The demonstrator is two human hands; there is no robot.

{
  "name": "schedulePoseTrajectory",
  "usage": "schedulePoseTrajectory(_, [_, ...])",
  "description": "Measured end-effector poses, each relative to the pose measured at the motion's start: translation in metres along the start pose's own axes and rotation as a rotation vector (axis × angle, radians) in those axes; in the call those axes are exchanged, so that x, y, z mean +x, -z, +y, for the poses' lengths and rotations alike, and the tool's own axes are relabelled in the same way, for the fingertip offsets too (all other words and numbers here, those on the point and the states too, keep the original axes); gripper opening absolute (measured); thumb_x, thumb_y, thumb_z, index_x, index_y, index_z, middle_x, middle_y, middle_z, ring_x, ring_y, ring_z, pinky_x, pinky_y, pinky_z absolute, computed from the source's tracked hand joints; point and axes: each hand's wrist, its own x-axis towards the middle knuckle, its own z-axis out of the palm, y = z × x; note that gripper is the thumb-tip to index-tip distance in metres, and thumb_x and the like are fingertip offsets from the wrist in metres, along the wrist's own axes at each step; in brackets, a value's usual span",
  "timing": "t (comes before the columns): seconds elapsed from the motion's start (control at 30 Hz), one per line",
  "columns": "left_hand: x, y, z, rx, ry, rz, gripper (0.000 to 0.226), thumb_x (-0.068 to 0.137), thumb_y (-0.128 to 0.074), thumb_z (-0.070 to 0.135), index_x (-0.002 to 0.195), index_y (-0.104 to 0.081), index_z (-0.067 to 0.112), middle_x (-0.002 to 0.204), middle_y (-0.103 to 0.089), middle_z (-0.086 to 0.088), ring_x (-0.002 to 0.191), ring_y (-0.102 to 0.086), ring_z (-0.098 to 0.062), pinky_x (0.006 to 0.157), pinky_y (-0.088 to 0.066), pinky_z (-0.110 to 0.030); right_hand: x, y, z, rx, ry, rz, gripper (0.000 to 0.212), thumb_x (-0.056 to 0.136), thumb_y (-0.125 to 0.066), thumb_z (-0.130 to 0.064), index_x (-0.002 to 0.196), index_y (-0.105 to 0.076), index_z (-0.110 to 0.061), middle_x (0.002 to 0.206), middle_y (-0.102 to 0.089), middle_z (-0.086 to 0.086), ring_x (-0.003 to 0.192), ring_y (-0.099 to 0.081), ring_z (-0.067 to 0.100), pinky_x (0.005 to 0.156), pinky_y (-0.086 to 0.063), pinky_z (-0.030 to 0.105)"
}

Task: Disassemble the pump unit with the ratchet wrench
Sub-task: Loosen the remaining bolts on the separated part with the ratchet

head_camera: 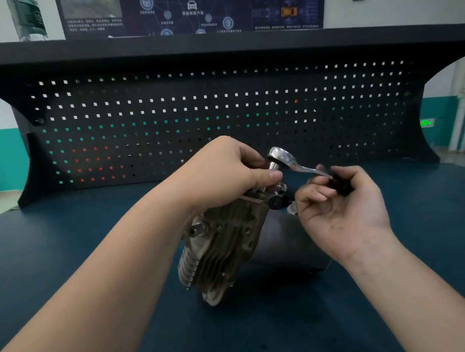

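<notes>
On the dark blue counter (62, 249), the left hand (225, 171) grips the finned grey metal pump unit (224, 250); right-hand (342, 210) fingers (317, 194) grasp the chrome ratchet wrench's (283, 156) black handle.

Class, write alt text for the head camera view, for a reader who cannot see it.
A person's right hand grips the black handle of a ratchet wrench whose socket sits on top of a finned metal pump unit, while the left hand steadies the wrench head. The pump lies on a dark blue bench before a black pegboard.
</notes>
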Motion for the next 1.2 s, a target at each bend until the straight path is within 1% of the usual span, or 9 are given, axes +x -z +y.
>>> schedulePoseTrajectory(0.1, [0.002, -0.001, -0.001, 0.048, 0.01, 0.04, 0.026, 0.082, -0.07, 0.044, 0.07, -0.074, 0.021, 0.075, -0.068, -0.012, 0.058, -0.052, -0.009, 0.06, -0.042, -0.027, -0.003, 0.001, 0.0, -0.303, 0.284, -0.199, 0.024, 0.089, -0.055, -0.02, 0.067, -0.059, -0.013, 0.056, -0.05, 0.002, 0.045, -0.043, 0.012, 0.043, -0.037, 0.02])
schedulePoseTrajectory(0.2, [0.002, 0.001, -0.003, 0.016, -0.029, 0.011, 0.017, 0.081, -0.071, 0.038, 0.075, -0.073, 0.023, 0.073, -0.071, 0.002, 0.063, -0.062, -0.007, 0.063, -0.047, -0.023, -0.02, 0.002, 0.004, -1.021, 1.087, -0.55, 0.019, 0.09, -0.062, -0.038, 0.078, -0.057, -0.025, 0.065, -0.056, -0.007, 0.057, -0.055, 0.01, 0.056, -0.045, 0.021])
schedulePoseTrajectory(0.27, [0.001, 0.003, -0.004, -0.038, -0.07, -0.035, 0.007, 0.083, -0.071, 0.031, 0.08, -0.073, 0.025, 0.076, -0.073, 0.008, 0.07, -0.065, -0.001, 0.067, -0.049, -0.018, -0.021, 0.007, 0.008, -1.195, 1.333, -0.648, 0.02, 0.093, -0.059, -0.038, 0.083, -0.055, -0.021, 0.071, -0.057, -0.012, 0.06, -0.055, 0.004, 0.06, -0.044, 0.015])
schedulePoseTrajectory(0.57, [0.0, 0.001, 0.001, -0.018, -0.064, -0.015, 0.02, 0.084, -0.067, 0.04, 0.081, -0.073, 0.021, 0.083, -0.073, -0.001, 0.083, -0.067, -0.019, 0.082, -0.053, -0.04, -0.003, -0.003, 0.0, -0.052, 0.028, -0.071, 0.035, 0.085, -0.049, -0.014, 0.053, -0.06, -0.005, 0.051, -0.043, 0.003, 0.037, -0.034, 0.009, 0.037, -0.032, 0.018])
schedulePoseTrajectory(0.67, [0.001, -0.002, 0.001, 0.02, -0.043, 0.013, 0.024, 0.084, -0.067, 0.042, 0.08, -0.071, 0.019, 0.084, -0.073, -0.008, 0.085, -0.067, -0.026, 0.084, -0.053, -0.047, -0.002, -0.002, 0.002, -0.176, 0.145, -0.11, 0.031, 0.09, -0.052, -0.017, 0.062, -0.059, -0.008, 0.055, -0.046, 0.003, 0.04, -0.04, 0.009, 0.04, -0.035, 0.018])
schedulePoseTrajectory(0.8, [0.001, -0.001, -0.001, -0.016, -0.076, 0.014, 0.015, 0.083, -0.07, 0.036, 0.078, -0.071, 0.022, 0.08, -0.073, 0.0, 0.079, -0.068, -0.018, 0.081, -0.054, -0.044, -0.021, 0.002, 0.006, -1.071, 1.131, -0.448, 0.024, 0.093, -0.055, -0.032, 0.072, -0.055, -0.021, 0.06, -0.057, -0.006, 0.053, -0.055, 0.01, 0.054, -0.044, 0.023])
schedulePoseTrajectory(0.87, [0.0, 0.002, -0.002, -0.068, -0.108, -0.029, 0.007, 0.084, -0.07, 0.031, 0.077, -0.07, 0.028, 0.078, -0.072, 0.008, 0.075, -0.066, -0.005, 0.078, -0.053, -0.032, -0.022, 0.004, 0.004, -1.237, 1.315, -0.515, 0.022, 0.093, -0.055, -0.033, 0.073, -0.055, -0.023, 0.061, -0.056, -0.009, 0.054, -0.055, 0.008, 0.056, -0.043, 0.019])
schedulePoseTrajectory(1.07, [-0.001, 0.003, -0.001, -0.048, -0.069, -0.065, 0.014, 0.085, -0.068, 0.035, 0.084, -0.076, 0.023, 0.085, -0.074, 0.006, 0.086, -0.068, -0.012, 0.087, -0.052, -0.038, -0.009, -0.006, -0.001, -0.189, 0.168, -0.149, 0.029, 0.087, -0.053, -0.011, 0.058, -0.056, -0.01, 0.051, -0.048, 0.003, 0.039, -0.041, 0.01, 0.04, -0.035, 0.019])
schedulePoseTrajectory(1.2, [0.001, 0.0, 0.002, -0.017, -0.029, -0.02, 0.021, 0.08, -0.071, 0.04, 0.079, -0.073, 0.019, 0.084, -0.073, -0.003, 0.083, -0.068, -0.019, 0.081, -0.053, -0.038, 0.0, -0.002, 0.004, -0.038, 0.083, 0.013, 0.025, 0.09, -0.06, -0.011, 0.066, -0.051, -0.01, 0.054, -0.047, 0.001, 0.038, -0.039, 0.007, 0.038, -0.034, 0.016])
